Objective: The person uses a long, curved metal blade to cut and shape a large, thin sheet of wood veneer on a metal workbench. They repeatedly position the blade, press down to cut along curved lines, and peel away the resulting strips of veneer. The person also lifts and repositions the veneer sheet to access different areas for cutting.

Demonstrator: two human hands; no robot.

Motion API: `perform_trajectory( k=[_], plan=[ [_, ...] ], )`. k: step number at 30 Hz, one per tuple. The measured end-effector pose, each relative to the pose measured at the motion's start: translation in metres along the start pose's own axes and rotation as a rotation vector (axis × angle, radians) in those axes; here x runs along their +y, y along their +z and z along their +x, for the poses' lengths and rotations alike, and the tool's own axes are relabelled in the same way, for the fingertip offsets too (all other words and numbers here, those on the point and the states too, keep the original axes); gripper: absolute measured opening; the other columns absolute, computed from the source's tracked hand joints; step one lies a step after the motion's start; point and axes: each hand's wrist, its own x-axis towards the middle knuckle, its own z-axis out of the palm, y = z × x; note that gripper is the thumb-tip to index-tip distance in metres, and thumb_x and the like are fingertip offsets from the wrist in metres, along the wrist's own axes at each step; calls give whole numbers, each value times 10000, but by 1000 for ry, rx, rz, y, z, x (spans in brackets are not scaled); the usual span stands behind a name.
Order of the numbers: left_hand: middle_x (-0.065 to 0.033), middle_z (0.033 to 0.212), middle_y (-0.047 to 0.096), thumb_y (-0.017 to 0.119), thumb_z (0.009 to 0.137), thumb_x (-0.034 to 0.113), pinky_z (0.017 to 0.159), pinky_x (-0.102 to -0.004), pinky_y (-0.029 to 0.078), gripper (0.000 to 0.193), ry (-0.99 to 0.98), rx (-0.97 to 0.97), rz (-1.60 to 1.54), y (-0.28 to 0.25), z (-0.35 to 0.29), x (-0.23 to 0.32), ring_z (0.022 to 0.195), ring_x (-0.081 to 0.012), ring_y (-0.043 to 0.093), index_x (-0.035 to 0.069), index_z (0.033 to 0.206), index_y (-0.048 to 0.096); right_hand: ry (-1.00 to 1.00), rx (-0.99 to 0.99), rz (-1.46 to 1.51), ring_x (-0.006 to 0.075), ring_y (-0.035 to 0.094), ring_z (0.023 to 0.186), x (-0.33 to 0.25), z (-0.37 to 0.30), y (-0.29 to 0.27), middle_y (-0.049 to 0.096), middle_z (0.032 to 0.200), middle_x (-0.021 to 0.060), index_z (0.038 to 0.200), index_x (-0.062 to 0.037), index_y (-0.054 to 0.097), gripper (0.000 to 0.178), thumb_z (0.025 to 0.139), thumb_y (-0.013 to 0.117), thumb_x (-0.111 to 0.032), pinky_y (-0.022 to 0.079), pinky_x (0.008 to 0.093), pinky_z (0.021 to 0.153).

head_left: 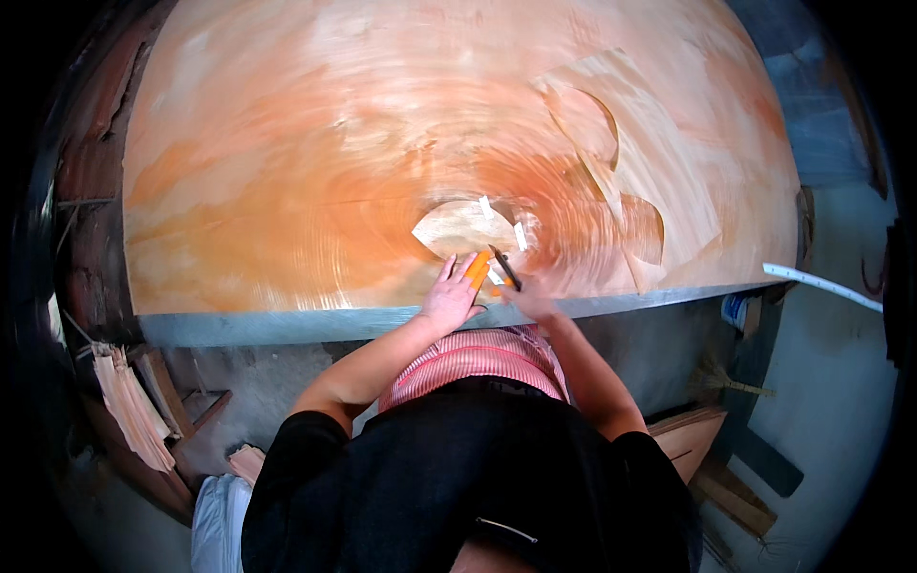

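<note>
My left hand (pixel 451 296) lies flat on the veneer sheet (pixel 287 201), fingers stretched out, at the near edge of a pale pointed patch (pixel 463 225). Something orange (pixel 477 270) covers or lies along its forefinger side; I cannot tell which. Close beside it, my right hand (pixel 531 298) is closed around a slim dark tool (pixel 503 266) like a knife, its tip pointing away toward the patch. White tape strips (pixel 521 237) sit at the patch's right side. Another small white piece (pixel 495 275) shows between my hands. The right fingers are partly blurred.
Loose, curled veneer offcuts (pixel 659 162) lie on the right of the sheet. A grey table edge (pixel 287 327) runs along my waist. A white strip with marks (pixel 821 286) juts out at the right. On the floor are a small broom (pixel 731 382) and boards (pixel 690 439); veneer scraps (pixel 132 406) hang at left.
</note>
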Motion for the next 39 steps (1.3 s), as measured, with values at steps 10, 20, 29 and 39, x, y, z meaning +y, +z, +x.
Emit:
perform_trajectory(
  k=[10, 20, 29, 39],
  plan=[
    [-158, 1267, 312, 574, 710, 219, 958, -439, 253, 536, -148, 358, -202, -10, -18, -32, 1154, -311, 320, 26, 1174, 389, -136, -129, 143, 46, 351, 474, -38, 25, -29, 460, 562, -43, 751, -57, 553, 184, 799, 529, -234, 292, 209, 438],
    [-169, 1281, 289, 614, 680, 286, 976, -458, 195, 652, -337, 375, -119, -33, -47, -70, 1193, -309, 259, 2, 1200, 342, -101, -175, 162, 95, 447, 476, -85, 100, 59, 535, 534, 12, 733, -39, 613, 184, 761, 541, -206, 346, 246, 449],
    [-152, 1283, 291, 657, 609, 400, 1009, -450, 121, 793, -352, 170, 4, -34, -34, -61, 1234, -256, 203, -8, 1213, 343, -161, -103, 89, 149, 544, 525, -79, 76, 51, 596, 594, 40, 779, -34, 617, 240, 735, 563, -264, 433, 283, 514],
    [-156, 1268, 321, 661, 594, 383, 1001, -465, 127, 767, -362, 153, 81, -40, -24, -46, 1213, -274, 235, -3, 1192, 374, -40, 200, -396, 262, 581, 713, -77, 68, -75, 593, 703, 141, 837, -43, 589, 418, 705, 556, -438, 450, 356, 634]
  ],
)
